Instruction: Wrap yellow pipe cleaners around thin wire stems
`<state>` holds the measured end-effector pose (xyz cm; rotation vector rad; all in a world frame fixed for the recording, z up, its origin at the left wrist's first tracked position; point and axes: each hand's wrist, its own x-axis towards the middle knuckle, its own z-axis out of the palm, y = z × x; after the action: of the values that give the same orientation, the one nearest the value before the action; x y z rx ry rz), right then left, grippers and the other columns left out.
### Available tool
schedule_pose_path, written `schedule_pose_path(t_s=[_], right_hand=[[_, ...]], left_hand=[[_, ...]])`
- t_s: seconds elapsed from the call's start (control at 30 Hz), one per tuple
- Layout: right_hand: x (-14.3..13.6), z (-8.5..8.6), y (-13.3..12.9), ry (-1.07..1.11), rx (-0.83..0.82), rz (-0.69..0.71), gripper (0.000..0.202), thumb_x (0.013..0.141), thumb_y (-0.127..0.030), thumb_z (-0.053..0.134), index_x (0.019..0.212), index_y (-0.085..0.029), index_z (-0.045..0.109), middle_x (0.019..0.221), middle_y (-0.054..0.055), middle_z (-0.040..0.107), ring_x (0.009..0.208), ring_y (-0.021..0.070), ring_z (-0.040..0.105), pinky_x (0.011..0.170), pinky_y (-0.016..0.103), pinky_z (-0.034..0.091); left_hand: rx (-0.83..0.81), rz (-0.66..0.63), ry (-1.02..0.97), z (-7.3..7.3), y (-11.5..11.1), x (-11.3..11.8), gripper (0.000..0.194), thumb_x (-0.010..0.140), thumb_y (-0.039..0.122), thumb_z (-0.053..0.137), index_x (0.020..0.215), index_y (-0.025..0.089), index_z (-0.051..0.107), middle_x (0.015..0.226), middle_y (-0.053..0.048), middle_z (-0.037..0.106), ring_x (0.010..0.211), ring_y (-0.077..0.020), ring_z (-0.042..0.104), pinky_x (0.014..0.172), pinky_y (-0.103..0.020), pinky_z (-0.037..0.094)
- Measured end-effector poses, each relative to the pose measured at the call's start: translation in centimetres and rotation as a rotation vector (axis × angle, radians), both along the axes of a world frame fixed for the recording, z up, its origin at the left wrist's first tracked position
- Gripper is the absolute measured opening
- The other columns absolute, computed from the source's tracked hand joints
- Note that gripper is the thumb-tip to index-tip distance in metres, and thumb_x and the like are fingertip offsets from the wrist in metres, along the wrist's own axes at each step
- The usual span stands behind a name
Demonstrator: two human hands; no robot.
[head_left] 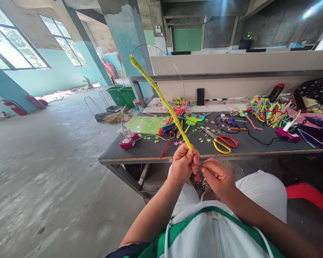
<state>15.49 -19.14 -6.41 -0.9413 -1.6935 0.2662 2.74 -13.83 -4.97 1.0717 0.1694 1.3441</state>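
Observation:
A fuzzy yellow pipe cleaner [161,96] rises from my left hand [183,163], tilted up and to the left over the table. The left fingers are closed round its lower end. Close beside it, my right hand [218,177] is closed in a pinch, with a thin strand [200,167] at its fingertips. Whether that strand joins the pipe cleaner is hidden by my left fingers. A thin pale wire [174,66] curves in a wide arc near the pipe cleaner's top. Scissors [223,141] with red and yellow handles lie on the table beyond my hands.
On the dark table [148,152] lie a bundle of coloured pipe cleaners [171,125], a blue glue gun [233,122], a heap of colourful strips [271,111] and purple power sockets [129,141]. A black phone [200,96] leans at the back. Green bins [121,95] stand left on the floor.

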Motion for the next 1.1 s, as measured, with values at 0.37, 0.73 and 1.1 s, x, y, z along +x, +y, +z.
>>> schedule_pose_path(t_s=[0.37, 0.73, 1.1], right_hand=[[0.3, -0.1, 0.4, -0.049, -0.037, -0.031, 0.012, 0.085, -0.017, 0.055, 0.083, -0.021, 0.066, 0.073, 0.003, 0.066, 0.068, 0.0150, 0.062, 0.062, 0.027, 0.050], [0.2, 0.0, 0.3, -0.110, -0.049, -0.068, 0.011, 0.084, -0.016, 0.055, 0.084, -0.021, 0.064, 0.074, 0.003, 0.066, 0.070, 0.0160, 0.061, 0.063, 0.028, 0.049], [0.6, -0.2, 0.8, -0.118, -0.088, -0.021, 0.014, 0.082, -0.014, 0.055, 0.075, -0.020, 0.065, 0.067, 0.002, 0.064, 0.064, 0.0155, 0.059, 0.060, 0.028, 0.047]], left_hand=[[-0.051, 0.024, 0.012, -0.3, 0.4, -0.1, 0.017, 0.085, 0.031, 0.059, 0.079, 0.018, 0.051, 0.057, 0.005, 0.052, 0.035, -0.0039, 0.037, 0.029, -0.014, 0.035], [-0.088, 0.068, 0.036, -0.3, 0.4, 0.1, 0.022, 0.082, 0.036, 0.063, 0.077, 0.018, 0.050, 0.056, 0.006, 0.051, 0.034, -0.0038, 0.037, 0.029, -0.013, 0.034], [-0.131, 0.019, 0.067, -1.1, 0.7, 0.1, 0.020, 0.084, 0.032, 0.060, 0.078, 0.018, 0.048, 0.057, 0.006, 0.051, 0.034, -0.0037, 0.037, 0.028, -0.014, 0.033]])
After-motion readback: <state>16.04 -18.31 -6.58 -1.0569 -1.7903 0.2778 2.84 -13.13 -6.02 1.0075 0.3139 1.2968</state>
